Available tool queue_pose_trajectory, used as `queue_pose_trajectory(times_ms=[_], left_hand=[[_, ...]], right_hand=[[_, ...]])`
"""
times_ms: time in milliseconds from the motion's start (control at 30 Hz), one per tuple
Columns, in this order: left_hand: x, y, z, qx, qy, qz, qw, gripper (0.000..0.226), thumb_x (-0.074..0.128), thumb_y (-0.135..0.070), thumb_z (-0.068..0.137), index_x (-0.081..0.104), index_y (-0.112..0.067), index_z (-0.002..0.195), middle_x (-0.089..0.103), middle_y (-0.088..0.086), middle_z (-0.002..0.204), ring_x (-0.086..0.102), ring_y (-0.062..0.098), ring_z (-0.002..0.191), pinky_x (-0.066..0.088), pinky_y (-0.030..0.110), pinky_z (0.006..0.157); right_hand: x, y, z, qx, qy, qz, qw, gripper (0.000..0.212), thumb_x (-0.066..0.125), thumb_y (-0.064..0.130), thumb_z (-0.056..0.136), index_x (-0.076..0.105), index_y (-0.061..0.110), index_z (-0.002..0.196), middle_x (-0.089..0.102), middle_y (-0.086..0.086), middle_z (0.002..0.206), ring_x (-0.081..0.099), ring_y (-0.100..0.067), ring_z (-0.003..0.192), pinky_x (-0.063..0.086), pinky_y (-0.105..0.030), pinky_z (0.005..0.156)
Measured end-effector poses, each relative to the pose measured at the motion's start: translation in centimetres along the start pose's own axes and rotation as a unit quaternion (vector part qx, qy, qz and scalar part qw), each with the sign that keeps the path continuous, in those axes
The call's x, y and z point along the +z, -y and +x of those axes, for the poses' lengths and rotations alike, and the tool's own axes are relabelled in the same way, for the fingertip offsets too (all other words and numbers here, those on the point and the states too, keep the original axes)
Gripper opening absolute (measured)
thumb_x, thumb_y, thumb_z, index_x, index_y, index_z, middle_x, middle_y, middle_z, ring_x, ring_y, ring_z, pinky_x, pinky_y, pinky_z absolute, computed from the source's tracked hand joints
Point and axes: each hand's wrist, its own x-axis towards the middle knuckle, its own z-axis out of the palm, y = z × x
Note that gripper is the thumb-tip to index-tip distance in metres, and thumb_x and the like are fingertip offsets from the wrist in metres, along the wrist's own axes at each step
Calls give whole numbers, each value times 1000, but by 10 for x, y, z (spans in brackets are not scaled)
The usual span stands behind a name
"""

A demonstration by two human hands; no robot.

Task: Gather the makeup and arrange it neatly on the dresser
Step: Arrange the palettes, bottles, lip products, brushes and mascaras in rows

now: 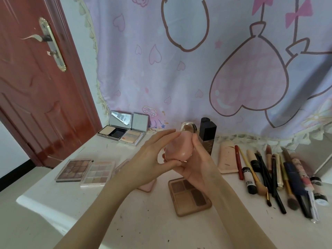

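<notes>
While the pink compact (177, 148) was held up above the worktop (143, 221), the right hand (195, 166) cupped it from below, its fingers (195, 141) curled round the far edge. The left hand (152, 159) lay against the near side, fingers (167, 134) straight and pressed together. To do this well, I judged, she should press the case fully shut before lowering it, then set it square beside the four-pan palette (189, 195) lying just under her fingers. Whether the compact was closed I could not tell; her palms hid its seam. Another pink item (148, 187) beneath the left wrist was mostly covered. The brushes and pencils (273, 178) lay well right of her fingers.
</notes>
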Motion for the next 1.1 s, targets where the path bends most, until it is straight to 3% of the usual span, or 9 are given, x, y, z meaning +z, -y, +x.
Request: queue_pose_trajectory(times_ms=[100,267,367,633,933,1100], left_hand=[[-8,-1,-2,-19,17,-5,1000,62,72,-39,75,40,-41,129,39,-20,140,31,-12,128,22,2,102],[-18,-5,-1,-48,65,21,997,63,70,-26,79,38,-37,132,31,-28,133,24,-19,123,16,-6,95],[-18,-7,1,-56,77,35,995,60,68,-27,82,42,-31,135,34,-21,139,26,-12,128,17,-1,100],[-18,-8,7,-58,116,49,990,55,62,-25,88,40,-27,138,34,-12,146,25,-3,135,20,13,110],[-16,-9,9,-39,129,81,988,50,55,-21,92,38,-23,140,32,-10,146,27,1,135,21,6,101],[-15,-12,9,-27,125,82,988,48,49,-17,96,34,-23,141,18,-37,126,30,3,132,21,4,95]], right_hand=[[5,-2,-2,5,3,7,1000,63,55,50,79,56,9,127,59,-24,121,60,-34,102,54,-39,86],[8,-8,-1,15,-19,28,999,63,59,47,77,58,5,124,61,-23,118,61,-33,104,54,-41,84],[5,-8,1,16,-26,29,999,61,56,48,80,58,5,123,58,-24,122,60,-33,104,52,-43,87],[3,-9,0,25,-37,57,997,58,57,46,78,63,2,117,64,-24,111,66,-31,96,56,-41,81],[2,-9,1,33,-44,65,996,61,59,45,77,61,0,118,64,-26,110,67,-32,94,56,-41,81],[4,-8,1,33,-35,78,996,63,55,46,81,56,-1,124,56,-28,125,60,-34,108,54,-41,86]])
